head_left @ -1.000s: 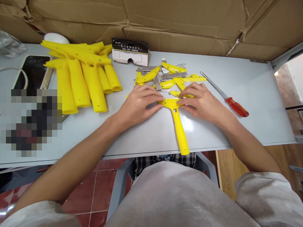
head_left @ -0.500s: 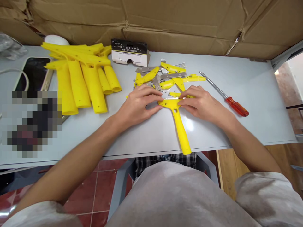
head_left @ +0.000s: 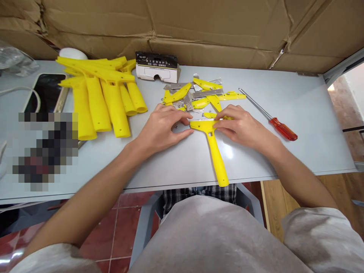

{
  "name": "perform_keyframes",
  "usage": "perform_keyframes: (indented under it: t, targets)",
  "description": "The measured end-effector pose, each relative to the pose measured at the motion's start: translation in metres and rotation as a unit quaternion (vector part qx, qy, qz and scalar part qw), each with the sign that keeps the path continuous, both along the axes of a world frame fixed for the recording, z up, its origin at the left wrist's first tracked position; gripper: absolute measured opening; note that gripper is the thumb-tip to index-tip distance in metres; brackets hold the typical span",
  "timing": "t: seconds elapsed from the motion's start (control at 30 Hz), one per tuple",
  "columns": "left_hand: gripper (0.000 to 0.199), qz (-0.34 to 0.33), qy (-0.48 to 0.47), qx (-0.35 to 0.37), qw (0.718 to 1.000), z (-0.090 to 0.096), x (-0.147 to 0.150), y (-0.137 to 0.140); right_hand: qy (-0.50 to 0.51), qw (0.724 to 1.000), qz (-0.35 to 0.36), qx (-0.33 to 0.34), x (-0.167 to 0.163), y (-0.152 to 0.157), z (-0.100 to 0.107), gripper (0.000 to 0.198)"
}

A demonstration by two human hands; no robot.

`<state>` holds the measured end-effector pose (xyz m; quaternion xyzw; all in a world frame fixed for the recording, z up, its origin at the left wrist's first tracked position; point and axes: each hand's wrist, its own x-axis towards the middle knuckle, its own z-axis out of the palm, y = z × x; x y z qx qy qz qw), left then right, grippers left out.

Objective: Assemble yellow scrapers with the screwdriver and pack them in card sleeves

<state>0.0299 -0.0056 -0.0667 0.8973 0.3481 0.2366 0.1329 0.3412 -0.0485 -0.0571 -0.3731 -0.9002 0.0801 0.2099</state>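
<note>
A yellow plastic scraper lies on the table before me, its handle pointing toward me and a thin metal blade edge showing along the top of its head. My right hand pinches the right end of the head between thumb and fingers. At the left end, my left hand has its thumb and fingers apart, the tips close beside the corner; whether they touch it I cannot tell. Just beyond the hands is a pile of yellow clamp pieces, metal blades and small screws.
A red-handled screwdriver lies at the right. Several yellow scraper handles are stacked at the left, near a phone. A black-and-white box stands at the back against brown cardboard.
My left thumb and fingers have opened wider and drawn slightly away from the scraper's left end. My right hand keeps its hold, and the scraper stays almost where it was.
</note>
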Motion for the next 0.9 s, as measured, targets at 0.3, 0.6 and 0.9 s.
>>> perform_keyframes:
  t: [0.3, 0.6, 0.9]
  targets:
    - [0.017, -0.002, -0.014, -0.003, 1.000, 0.001, 0.003, -0.004, -0.001, 1.000, 0.000, -0.017, 0.000, 0.000, 0.003, 0.027]
    - [0.014, 0.004, 0.002, 0.000, 1.000, 0.005, 0.003, -0.003, 0.006, 1.000, -0.002, -0.023, -0.001, -0.002, 0.005, 0.025]
    - [0.015, 0.001, -0.005, 0.014, 1.000, 0.009, -0.002, 0.001, 0.048, 0.992, -0.112, -0.039, 0.029, 0.005, 0.031, 0.024]
